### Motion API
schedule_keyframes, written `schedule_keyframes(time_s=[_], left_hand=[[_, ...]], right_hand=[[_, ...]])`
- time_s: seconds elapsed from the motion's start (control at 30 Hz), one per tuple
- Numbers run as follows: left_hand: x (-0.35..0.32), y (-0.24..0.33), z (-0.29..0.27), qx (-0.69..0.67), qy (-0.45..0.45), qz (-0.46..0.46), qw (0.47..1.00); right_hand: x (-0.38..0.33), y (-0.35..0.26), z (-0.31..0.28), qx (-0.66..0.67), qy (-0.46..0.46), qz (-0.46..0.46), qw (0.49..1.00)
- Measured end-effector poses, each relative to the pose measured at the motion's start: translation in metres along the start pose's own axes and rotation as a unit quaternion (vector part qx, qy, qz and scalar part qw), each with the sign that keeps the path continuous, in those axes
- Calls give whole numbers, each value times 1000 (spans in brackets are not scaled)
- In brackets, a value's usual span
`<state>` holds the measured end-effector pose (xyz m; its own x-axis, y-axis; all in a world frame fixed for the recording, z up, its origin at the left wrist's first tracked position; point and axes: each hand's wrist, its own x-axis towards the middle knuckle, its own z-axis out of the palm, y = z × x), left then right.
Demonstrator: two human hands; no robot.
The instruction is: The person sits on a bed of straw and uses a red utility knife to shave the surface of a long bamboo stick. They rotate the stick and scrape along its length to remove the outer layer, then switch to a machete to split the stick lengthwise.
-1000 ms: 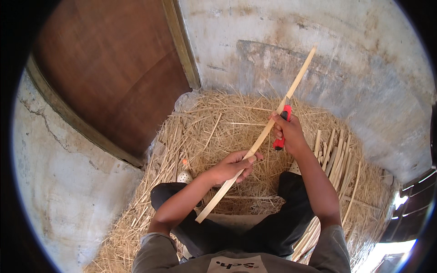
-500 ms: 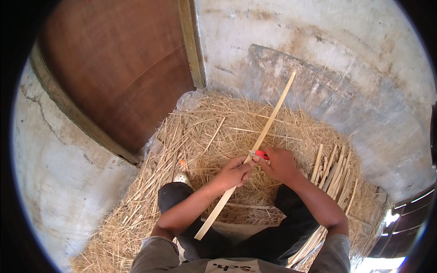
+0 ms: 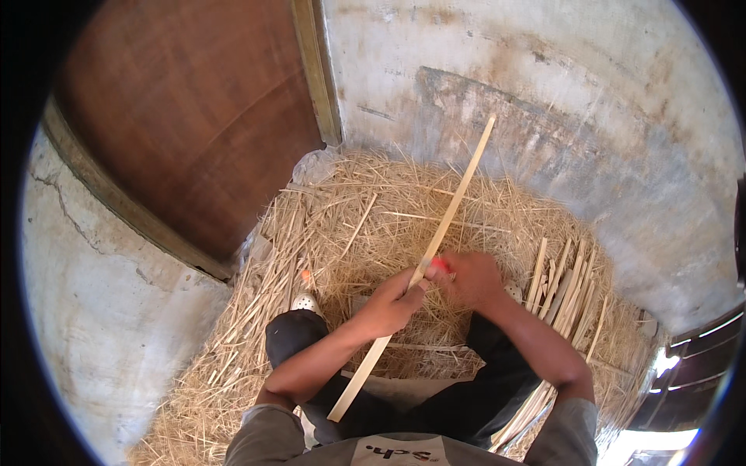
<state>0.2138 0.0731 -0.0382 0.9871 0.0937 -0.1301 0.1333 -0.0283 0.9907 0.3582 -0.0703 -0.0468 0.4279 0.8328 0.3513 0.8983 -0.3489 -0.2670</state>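
Note:
A long pale wooden strip (image 3: 453, 208) runs from my lap up and to the right over a heap of straw-like shavings (image 3: 365, 225). My left hand (image 3: 391, 301) grips the strip near its middle. My right hand (image 3: 468, 278) is closed on a red-handled tool (image 3: 440, 265) pressed against the strip just above my left hand. The tool's blade is hidden by my fingers. I sit with dark trousers (image 3: 482, 396), and the strip's lower end lies over my knees.
A bundle of similar pale strips (image 3: 563, 287) lies to my right on the shavings. A brown wooden door (image 3: 194, 124) with a frame stands at the upper left. Rough plastered walls (image 3: 590, 101) close in around.
My right hand with the red tool has slid down the strip from its upper part to meet my left hand. The strip has tilted a little more upright.

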Motion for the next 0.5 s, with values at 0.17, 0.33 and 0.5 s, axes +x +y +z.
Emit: schedule_keyframes(time_s=[0.17, 0.33, 0.5], left_hand=[[-7, 6, -1, 115, 59, 62, 990], [-20, 15, 4, 170, 56, 58, 982], [-45, 18, 7, 194, 66, 89, 975]], right_hand=[[10, -6, -1, -38, 70, -36, 996], [16, 5, -4, -23, 111, 24, 993], [-5, -31, -12, -9, 85, -59, 995]])
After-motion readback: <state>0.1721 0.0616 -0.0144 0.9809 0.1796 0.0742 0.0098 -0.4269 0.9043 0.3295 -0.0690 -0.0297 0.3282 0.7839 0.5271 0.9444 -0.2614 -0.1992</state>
